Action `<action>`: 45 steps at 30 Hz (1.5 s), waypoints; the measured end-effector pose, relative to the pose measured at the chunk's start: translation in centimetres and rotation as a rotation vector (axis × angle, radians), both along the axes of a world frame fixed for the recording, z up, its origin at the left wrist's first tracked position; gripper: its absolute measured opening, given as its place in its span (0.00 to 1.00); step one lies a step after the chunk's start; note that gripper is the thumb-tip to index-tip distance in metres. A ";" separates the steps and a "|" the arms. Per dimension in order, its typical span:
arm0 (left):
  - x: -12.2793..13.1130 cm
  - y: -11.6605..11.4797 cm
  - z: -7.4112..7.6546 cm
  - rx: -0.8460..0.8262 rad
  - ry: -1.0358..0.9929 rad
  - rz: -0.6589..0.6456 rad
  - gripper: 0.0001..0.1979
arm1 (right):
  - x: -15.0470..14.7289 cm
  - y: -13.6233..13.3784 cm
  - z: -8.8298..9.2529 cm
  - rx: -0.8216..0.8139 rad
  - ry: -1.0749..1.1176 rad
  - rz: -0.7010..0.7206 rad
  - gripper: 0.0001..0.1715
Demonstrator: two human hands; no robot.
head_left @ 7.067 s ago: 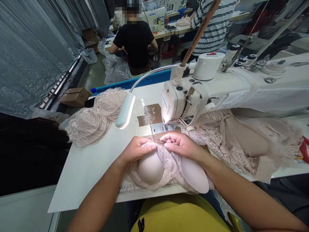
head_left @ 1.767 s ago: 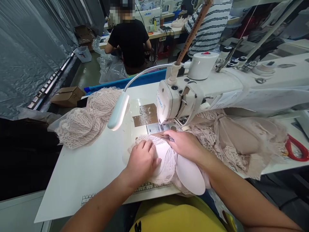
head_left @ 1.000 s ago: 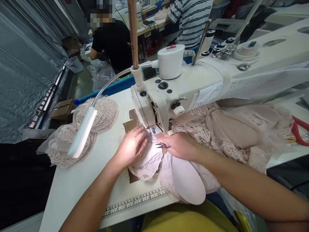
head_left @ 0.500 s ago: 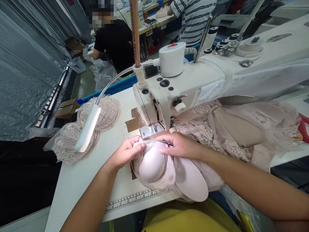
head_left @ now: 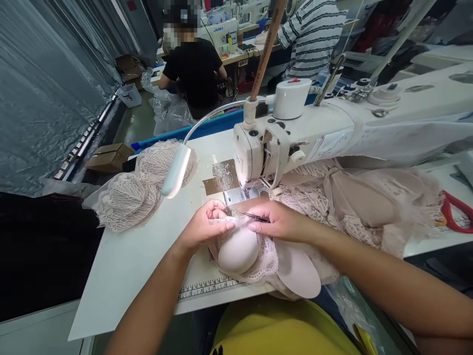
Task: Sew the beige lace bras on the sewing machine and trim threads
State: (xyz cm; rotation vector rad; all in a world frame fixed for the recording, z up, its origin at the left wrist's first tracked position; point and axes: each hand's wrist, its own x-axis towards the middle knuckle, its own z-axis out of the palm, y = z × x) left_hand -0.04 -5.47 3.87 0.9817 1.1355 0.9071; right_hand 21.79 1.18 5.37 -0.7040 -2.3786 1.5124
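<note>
A pale pink lace garment with moulded cups (head_left: 238,250) lies at the front of the white table (head_left: 136,266). My left hand (head_left: 207,224) pinches its upper edge between thumb and fingers. Small dark metal snips (head_left: 258,217) are in my right hand (head_left: 283,222), their tips pointing left over that edge, and the right thumb rests near the cloth. Just beyond both hands are the needle area and metal plate (head_left: 236,196) of a white sewing machine (head_left: 254,148). A second, flat-looking cup (head_left: 299,271) hangs toward the table's front edge.
Stacked lace pieces (head_left: 121,202) sit at the left, beside a lamp (head_left: 176,170) on a bendy neck. More lace garments (head_left: 354,197) and red-handled scissors (head_left: 456,212) are at the right. Two people work beyond the machine. A printed ruler (head_left: 210,288) runs along the front edge.
The view has shifted, so the machine and lamp appear further right. Both hands keep their hold, and more of the garment's lace border shows beside the cup.
</note>
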 end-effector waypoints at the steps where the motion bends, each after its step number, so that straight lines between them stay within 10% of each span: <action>1: -0.1 -0.1 -0.2 0.002 -0.022 0.005 0.26 | -0.1 0.0 0.0 0.000 -0.009 0.007 0.14; 7: -0.7 -0.9 0.2 -0.002 0.031 -0.087 0.13 | -0.8 -0.2 0.1 0.007 -0.079 -0.022 0.12; 15: -1.2 -1.3 0.0 0.047 0.064 -0.053 0.14 | -0.6 -1.7 0.2 0.329 -0.129 -0.355 0.24; 22: -0.7 -1.4 0.0 -0.001 -0.031 -0.061 0.16 | -0.9 -4.7 -0.7 0.581 -0.098 -0.360 0.23; 45: -0.3 -1.5 0.4 0.029 0.007 -0.082 0.18 | -1.8 -5.1 -2.2 0.665 -0.009 -0.442 0.20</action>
